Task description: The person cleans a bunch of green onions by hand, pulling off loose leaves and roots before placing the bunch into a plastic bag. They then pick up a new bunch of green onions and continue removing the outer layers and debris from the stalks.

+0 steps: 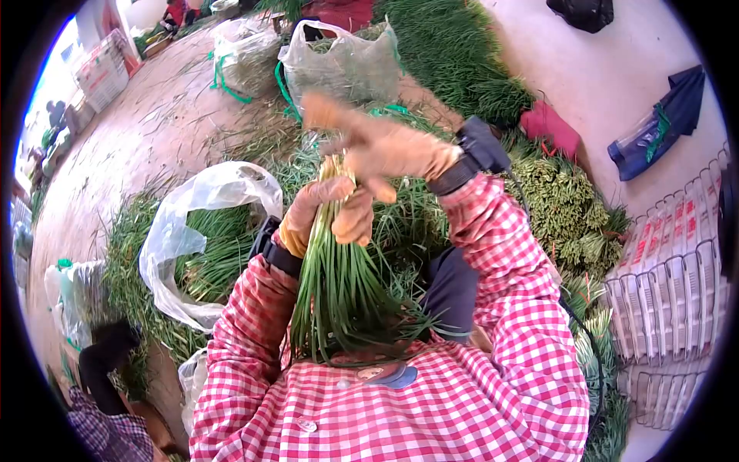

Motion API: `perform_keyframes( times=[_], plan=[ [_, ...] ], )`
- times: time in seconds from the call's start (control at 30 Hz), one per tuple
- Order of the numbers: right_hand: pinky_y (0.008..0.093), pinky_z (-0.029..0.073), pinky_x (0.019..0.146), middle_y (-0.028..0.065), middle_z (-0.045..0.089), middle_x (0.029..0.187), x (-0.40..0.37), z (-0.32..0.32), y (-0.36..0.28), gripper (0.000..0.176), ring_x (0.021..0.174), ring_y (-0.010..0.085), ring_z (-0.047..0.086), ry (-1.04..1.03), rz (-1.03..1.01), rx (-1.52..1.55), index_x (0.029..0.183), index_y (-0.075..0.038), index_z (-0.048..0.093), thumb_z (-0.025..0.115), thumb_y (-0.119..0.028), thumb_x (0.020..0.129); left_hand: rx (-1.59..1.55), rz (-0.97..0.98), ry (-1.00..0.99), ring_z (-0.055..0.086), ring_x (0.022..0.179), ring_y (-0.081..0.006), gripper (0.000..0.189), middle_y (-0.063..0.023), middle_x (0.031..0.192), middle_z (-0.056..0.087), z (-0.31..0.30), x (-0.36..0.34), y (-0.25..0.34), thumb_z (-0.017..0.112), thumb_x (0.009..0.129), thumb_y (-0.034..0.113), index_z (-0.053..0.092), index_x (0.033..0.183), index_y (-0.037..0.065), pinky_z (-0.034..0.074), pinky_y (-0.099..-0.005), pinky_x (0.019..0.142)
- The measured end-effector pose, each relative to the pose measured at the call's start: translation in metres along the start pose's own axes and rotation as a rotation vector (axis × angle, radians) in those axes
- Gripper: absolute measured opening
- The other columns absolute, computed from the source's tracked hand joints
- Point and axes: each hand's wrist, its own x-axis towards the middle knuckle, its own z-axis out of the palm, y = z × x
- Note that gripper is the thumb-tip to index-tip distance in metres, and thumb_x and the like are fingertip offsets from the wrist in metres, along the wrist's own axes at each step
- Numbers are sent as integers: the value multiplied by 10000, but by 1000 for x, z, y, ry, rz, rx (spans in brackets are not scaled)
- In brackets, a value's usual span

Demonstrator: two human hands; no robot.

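My left hand [331, 212], in a tan work glove, is wrapped around a bunch of green chives [331, 281]. The pale stem ends point up and away from me, while the long leaves hang down toward my chest. Just above the stem ends is my right hand [385, 146], also gloved and blurred by motion, its fingers stretched out to the left and nothing visible in them. Loose green leaves [408, 231] lie beneath and beyond both hands.
An open plastic bag [158, 254] holds chives at left; filled bags [339, 69] stand ahead. Bundled chives [558, 208] are piled at right beside plastic crates [666, 262]. A large green heap [454, 58] lies at the back. Another person's checked sleeve [108, 427] shows lower left.
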Motion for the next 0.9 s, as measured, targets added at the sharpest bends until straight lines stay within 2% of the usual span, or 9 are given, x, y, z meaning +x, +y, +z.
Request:
perform_keyframes(
  times=[0.1, 0.27, 0.37, 0.5, 0.53, 0.63, 0.73, 0.83, 0.9],
  plan=[
    [283, 463, 747, 41, 643, 914, -10, 4, -27, 519, 839, 119, 580, -265, 499, 124, 1122, -16, 610, 702, -408, 794, 98, -68, 146, 424, 329, -165, 560, -58, 428, 461, 13, -7, 6, 577, 791, 327, 531, 1050, -168, 499, -317, 493],
    [242, 435, 603, -4, 611, 737, -34, 5, -37, 266, 698, 85, 551, -84, 385, -155, 898, -69, 669, 680, -328, 837, 22, -229, 342, 586, 454, -215, 457, -163, 571, 596, 35, -15, 13, 618, 722, 231, 591, 971, -150, 491, -284, 436],
    [228, 468, 574, 39, 653, 813, -56, -12, -61, 176, 747, 115, 609, 198, 415, 127, 970, -23, 660, 635, -54, 798, 232, -121, 350, 570, 435, -197, 513, -128, 574, 592, 32, -23, 24, 634, 714, 222, 565, 1056, -154, 478, -276, 423],
    [185, 309, 399, 50, 605, 837, -89, -58, -38, 135, 464, 69, 435, 837, 288, 251, 902, -26, 591, 547, -154, 914, -159, 378, 223, 548, 703, -154, 286, -20, 712, 535, -34, -59, 58, 478, 933, 227, 569, 1112, 23, 485, -305, 662],
    [218, 287, 385, 23, 595, 752, -104, -77, -28, 186, 440, 65, 372, 841, 164, 196, 949, -8, 591, 546, -187, 935, 36, 541, 515, 527, 730, -157, 262, -13, 752, 539, -29, -68, 71, 487, 939, 231, 578, 1077, 28, 471, -330, 675],
    [245, 486, 575, 138, 640, 1031, -133, -119, 24, 420, 682, 150, 615, 988, 337, -419, 1218, 11, 530, 585, -268, 910, -155, 783, 262, 418, 601, -93, 133, 43, 604, 408, -47, -95, 109, 438, 929, 125, 481, 883, 8, 387, -277, 687],
    [375, 424, 1003, 199, 560, 1244, -135, -84, 36, 737, 1124, 344, 554, 315, 965, -1316, 1435, -30, 295, 583, -413, 874, -63, 788, 56, 433, 574, -99, 199, 39, 548, 445, -49, -107, 133, 421, 915, 86, 557, 956, -54, 384, -276, 680],
    [262, 491, 805, 48, 678, 933, -111, -12, 1, 471, 866, 152, 642, 641, 475, -320, 1213, -5, 564, 673, -298, 862, -15, 875, 56, 425, 540, -90, 199, 51, 522, 425, -45, -112, 139, 419, 908, 75, 545, 966, -69, 376, -270, 655],
    [302, 495, 815, 89, 669, 1013, -95, 49, -41, 430, 901, 204, 639, 327, 455, -57, 1212, -40, 556, 623, -314, 888, 3, 893, 32, 421, 521, -86, 200, 55, 518, 422, -38, -102, 144, 416, 906, 68, 539, 977, -73, 372, -269, 643]
  ],
)
